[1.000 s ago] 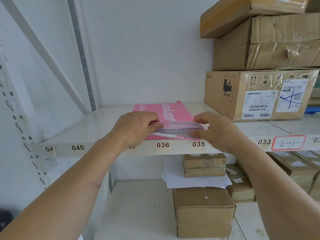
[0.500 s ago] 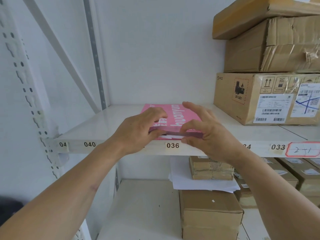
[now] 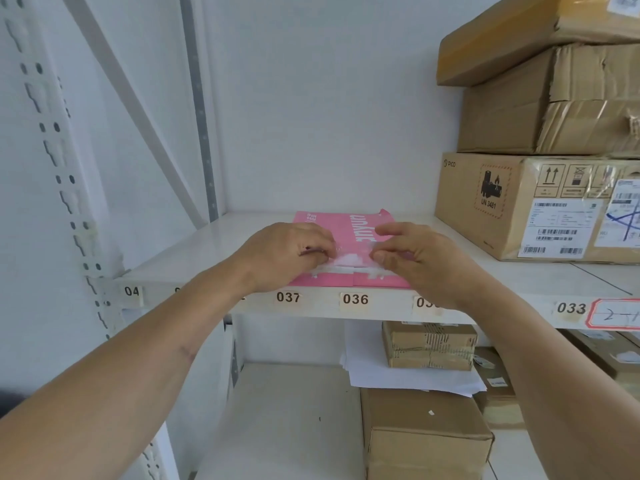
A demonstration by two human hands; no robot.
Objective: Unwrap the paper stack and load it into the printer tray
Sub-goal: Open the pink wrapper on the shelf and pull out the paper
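A flat paper stack in a pink wrapper [image 3: 349, 233] with white lettering lies on the white shelf [image 3: 194, 258], above the labels 037 and 036. My left hand [image 3: 287, 252] rests on its near left part, fingers pinching the wrapper's near flap. My right hand [image 3: 412, 254] pinches the same flap from the right. Between the two hands the flap is torn, and white paper [image 3: 349, 259] shows through the gap. No printer is in view.
Stacked cardboard boxes [image 3: 540, 202] stand on the shelf to the right. On the lower shelf lie more boxes [image 3: 426, 441] with loose white sheets [image 3: 408, 379] under a small taped box [image 3: 429, 348]. A perforated rack upright [image 3: 65, 188] runs down the left.
The view has shifted, so the pack sits more to the right. Both hands have stayed on the near flap and closed in on it; white paper now shows between them.
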